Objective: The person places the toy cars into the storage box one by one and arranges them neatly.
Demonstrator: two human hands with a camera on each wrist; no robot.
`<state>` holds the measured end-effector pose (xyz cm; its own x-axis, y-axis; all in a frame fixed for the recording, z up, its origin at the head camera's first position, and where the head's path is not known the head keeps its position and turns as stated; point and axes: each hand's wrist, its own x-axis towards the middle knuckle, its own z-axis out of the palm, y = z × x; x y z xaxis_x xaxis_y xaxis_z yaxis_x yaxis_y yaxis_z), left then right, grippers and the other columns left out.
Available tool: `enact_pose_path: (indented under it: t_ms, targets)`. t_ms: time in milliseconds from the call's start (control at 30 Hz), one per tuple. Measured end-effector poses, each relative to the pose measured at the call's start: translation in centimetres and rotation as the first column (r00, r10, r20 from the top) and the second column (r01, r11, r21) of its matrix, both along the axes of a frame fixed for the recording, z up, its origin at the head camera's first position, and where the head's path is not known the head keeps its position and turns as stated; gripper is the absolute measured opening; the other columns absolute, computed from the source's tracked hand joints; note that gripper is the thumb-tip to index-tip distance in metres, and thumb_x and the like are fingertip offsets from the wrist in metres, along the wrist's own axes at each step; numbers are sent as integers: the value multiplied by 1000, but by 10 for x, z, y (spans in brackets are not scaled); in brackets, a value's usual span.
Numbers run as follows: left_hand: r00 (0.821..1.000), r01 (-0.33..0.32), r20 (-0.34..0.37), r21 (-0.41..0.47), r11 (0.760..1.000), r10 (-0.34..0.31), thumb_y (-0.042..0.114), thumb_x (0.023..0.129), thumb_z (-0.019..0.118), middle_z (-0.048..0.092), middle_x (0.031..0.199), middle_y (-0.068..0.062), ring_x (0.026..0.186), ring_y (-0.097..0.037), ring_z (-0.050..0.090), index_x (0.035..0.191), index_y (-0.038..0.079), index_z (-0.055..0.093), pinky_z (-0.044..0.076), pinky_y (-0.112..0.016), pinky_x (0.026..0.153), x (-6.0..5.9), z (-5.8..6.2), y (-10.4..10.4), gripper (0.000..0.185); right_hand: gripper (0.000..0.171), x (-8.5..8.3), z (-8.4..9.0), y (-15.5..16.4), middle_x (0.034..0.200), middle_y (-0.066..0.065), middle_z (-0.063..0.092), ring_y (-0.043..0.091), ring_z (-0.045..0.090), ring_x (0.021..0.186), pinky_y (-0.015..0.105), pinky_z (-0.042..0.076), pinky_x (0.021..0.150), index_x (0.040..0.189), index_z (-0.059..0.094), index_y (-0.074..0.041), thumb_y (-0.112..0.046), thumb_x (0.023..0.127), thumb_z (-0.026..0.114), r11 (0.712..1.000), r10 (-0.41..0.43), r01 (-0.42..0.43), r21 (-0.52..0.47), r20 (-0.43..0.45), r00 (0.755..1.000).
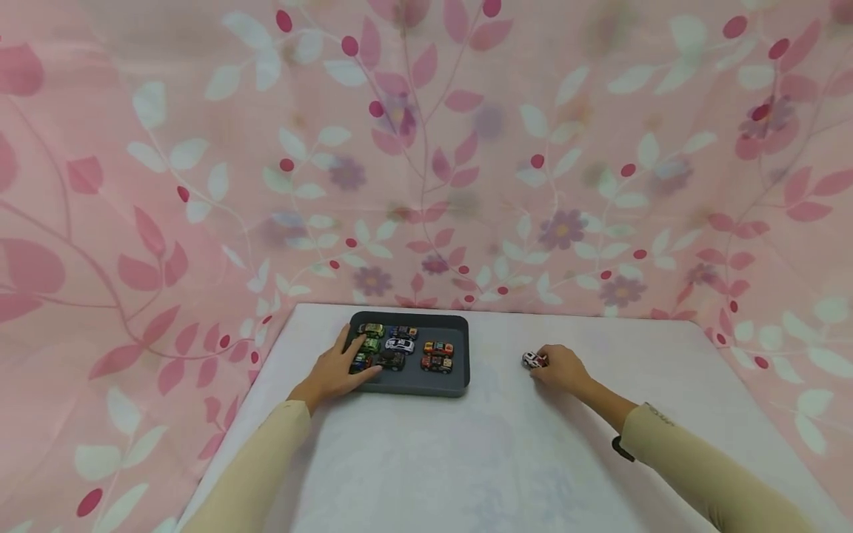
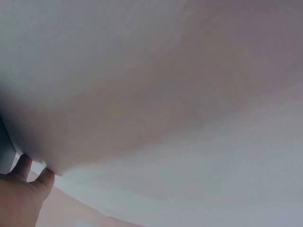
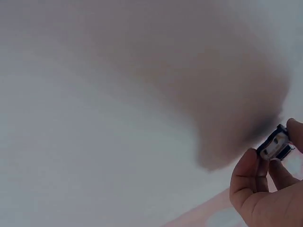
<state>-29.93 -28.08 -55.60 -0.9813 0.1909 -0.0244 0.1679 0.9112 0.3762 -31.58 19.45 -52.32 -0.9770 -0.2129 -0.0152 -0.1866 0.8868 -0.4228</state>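
In the head view, a dark grey tray (image 1: 413,383) holds several small toy cars: a white one (image 1: 400,346), a black one (image 1: 389,360), green ones and orange ones. My left hand (image 1: 335,370) rests at the tray's left side, fingers spread over the rim and the thumb reaching across the front left corner. In the left wrist view, fingertips of the left hand (image 2: 21,194) touch the white surface beside the tray's edge. Right of the tray, my right hand (image 1: 562,369) pinches a white toy car (image 3: 275,144) between thumb and fingers, close over the table.
A white cloth covers the table (image 1: 426,459). Behind it and at both sides hangs a pink floral curtain (image 1: 426,185). Some space separates the tray from the right hand. A dark band (image 1: 623,448) shows at the right sleeve's cuff.
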Motion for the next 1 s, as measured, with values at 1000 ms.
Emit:
enact_pose_path:
  t_ms: [1000]
  targets:
    - [1000,-4,-10,15,1000,4,75,88,50,0,167,-17,135,-54,40,158,17,26,29,-67,110,1,-1,0,94,33,-76,10,-150,96,9,67,22,56,83,38,50,76,116,74,-7,-21,86,78,958,233,-263,-110,-228,945]
